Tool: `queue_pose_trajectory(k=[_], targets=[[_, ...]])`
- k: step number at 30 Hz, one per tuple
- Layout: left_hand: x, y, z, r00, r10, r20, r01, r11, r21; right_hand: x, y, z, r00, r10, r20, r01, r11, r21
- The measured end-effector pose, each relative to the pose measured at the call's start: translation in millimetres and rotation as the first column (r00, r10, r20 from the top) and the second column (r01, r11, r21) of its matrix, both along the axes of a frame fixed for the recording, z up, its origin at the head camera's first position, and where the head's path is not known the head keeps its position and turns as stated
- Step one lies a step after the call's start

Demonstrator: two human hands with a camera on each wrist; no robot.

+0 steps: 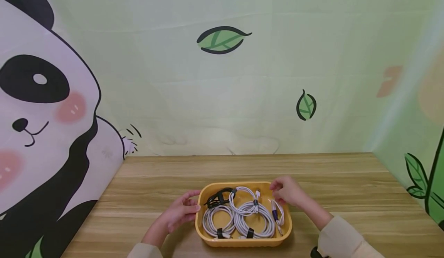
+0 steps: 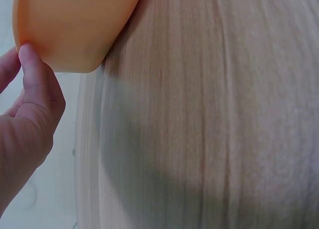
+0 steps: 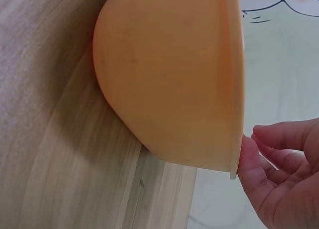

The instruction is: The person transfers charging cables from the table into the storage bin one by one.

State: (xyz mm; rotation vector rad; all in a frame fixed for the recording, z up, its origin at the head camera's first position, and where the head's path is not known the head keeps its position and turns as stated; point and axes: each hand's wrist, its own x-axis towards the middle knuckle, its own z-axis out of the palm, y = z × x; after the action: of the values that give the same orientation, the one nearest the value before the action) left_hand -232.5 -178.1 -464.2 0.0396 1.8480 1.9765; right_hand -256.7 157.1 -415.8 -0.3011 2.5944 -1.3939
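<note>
A yellow plastic bin [image 1: 243, 242] rests on the table with several coiled cables inside. Two large white coils [image 1: 218, 211] lie along its front, and a smaller white coil [image 1: 243, 190] overlaps them. A black cable bundle [image 1: 219, 198] is at the back left, and a white cable with a purple tie [image 1: 275, 213] at the right. My left hand [image 1: 180, 211] touches the bin's left side near the rim with its fingertips. Over the back right corner, my right hand [image 1: 288, 190] has bent fingers above the rim; no held thing shows between them.
The wood-grain table [image 1: 156, 177] reaches back to a pale green printed cloth [image 1: 166, 108]. On the left the cloth carries a large panda. A small black object [image 1: 315, 252] shows beside the right sleeve [image 1: 340, 237].
</note>
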Motion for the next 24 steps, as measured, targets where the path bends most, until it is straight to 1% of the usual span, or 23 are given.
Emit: queue_pose_trajectory(k=[5, 10, 18, 24], targets=[[-0.5, 0.2, 0.5, 1.0, -0.001, 0.0, 0.001, 1.0, 0.002, -1.6, 2.5, -1.5, 0.999, -0.043, 0.012, 0.044, 0.999, -0.005], [-1.4, 0.1, 0.1, 1.0, -0.003, 0.001, 0.003, 1.0, 0.001, -2.0, 7.1, -0.2, 0.997, -0.07, 0.044, 0.072, 0.996, -0.053], [-1.2, 0.7, 1.4, 1.0, -0.001, 0.001, 0.001, 1.0, -0.006, -2.8, 18.2, 0.1, 0.989, -0.076, 0.123, 0.089, 0.991, -0.104], [0.0, 0.7, 1.3, 1.0, -0.003, -0.001, 0.003, 1.0, -0.006, -2.2, 27.6, 1.0, 0.985, -0.057, 0.162, 0.081, 0.986, -0.148]])
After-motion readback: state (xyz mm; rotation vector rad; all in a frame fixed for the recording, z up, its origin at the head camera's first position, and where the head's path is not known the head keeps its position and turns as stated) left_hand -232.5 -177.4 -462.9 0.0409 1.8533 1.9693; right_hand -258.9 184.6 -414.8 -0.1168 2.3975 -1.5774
